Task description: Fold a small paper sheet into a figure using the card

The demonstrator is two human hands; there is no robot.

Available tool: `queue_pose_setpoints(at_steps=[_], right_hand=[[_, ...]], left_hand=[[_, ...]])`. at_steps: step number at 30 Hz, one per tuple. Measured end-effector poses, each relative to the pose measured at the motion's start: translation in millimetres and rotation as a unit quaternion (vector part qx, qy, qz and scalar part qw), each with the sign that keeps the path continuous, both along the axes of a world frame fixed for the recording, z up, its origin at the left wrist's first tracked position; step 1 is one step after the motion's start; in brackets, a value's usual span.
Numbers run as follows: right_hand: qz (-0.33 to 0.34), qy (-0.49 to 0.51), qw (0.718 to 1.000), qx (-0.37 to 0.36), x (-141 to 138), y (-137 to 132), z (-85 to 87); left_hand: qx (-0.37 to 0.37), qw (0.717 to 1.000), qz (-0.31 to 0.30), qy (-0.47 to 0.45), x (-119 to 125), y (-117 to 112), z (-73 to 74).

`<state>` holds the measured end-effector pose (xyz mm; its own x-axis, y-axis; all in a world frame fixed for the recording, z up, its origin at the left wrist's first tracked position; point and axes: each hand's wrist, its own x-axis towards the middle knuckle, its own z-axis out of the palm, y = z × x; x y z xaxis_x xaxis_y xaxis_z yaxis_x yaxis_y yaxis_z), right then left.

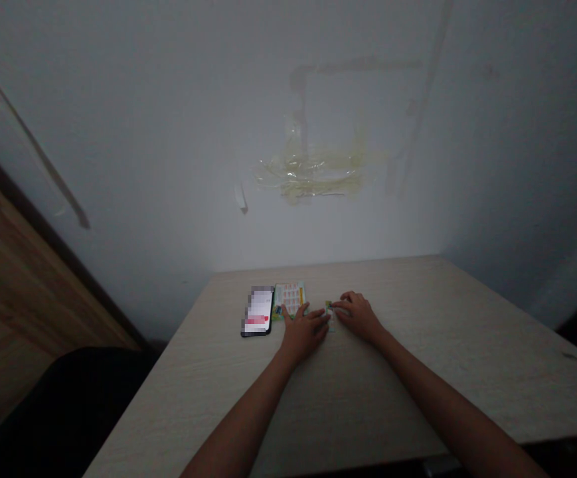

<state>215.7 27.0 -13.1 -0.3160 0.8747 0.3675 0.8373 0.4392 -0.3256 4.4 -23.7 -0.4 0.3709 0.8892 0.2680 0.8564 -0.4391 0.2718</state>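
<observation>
On a pale wooden table (417, 345) my left hand (304, 330) and my right hand (358, 315) rest close together, fingers bent. Between their fingertips lies a small greenish-white piece (329, 315); both hands touch or pinch it. Just left of my left hand is a colourful printed card (289, 299) with rows of small pictures. Beside that card lies a smartphone (258, 311) with its screen lit.
A white wall (168, 133) rises directly behind the table, with old yellowed tape remains (318, 172) on it. A wooden panel (14, 279) stands at the left. Something dark (69, 405) sits low at the table's left front corner.
</observation>
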Motion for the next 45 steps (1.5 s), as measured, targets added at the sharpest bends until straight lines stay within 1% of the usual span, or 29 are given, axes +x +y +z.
queue_pose_setpoints(at_steps=[3, 9, 15, 26, 37, 45], right_hand=[[-0.004, -0.001, 1.0, 0.006, -0.2, 0.9, -1.8], [-0.041, 0.006, 0.999, 0.017, -6.1, -0.4, 0.3], [-0.053, 0.016, 0.998, 0.004, -8.5, -1.6, 4.1], [-0.03, 0.01, 0.999, -0.02, -4.9, -4.5, 5.4], [0.023, 0.007, 1.0, -0.017, 2.7, -10.0, 2.1], [0.046, -0.003, 0.999, -0.018, 6.1, -11.6, -0.4]], left_hand=[[0.003, 1.0, -0.001, -0.006, -0.1, 0.5, -0.9], [-0.004, 1.0, -0.001, -0.002, 0.3, 1.9, -1.3], [0.0, 1.0, 0.003, 0.001, 0.7, 1.1, -0.9], [-0.006, 1.0, 0.004, -0.003, -0.1, 2.4, -2.7], [0.006, 1.0, 0.005, 0.0, -0.1, 0.9, -2.0], [0.007, 1.0, 0.007, -0.008, 0.0, 1.7, -3.7]])
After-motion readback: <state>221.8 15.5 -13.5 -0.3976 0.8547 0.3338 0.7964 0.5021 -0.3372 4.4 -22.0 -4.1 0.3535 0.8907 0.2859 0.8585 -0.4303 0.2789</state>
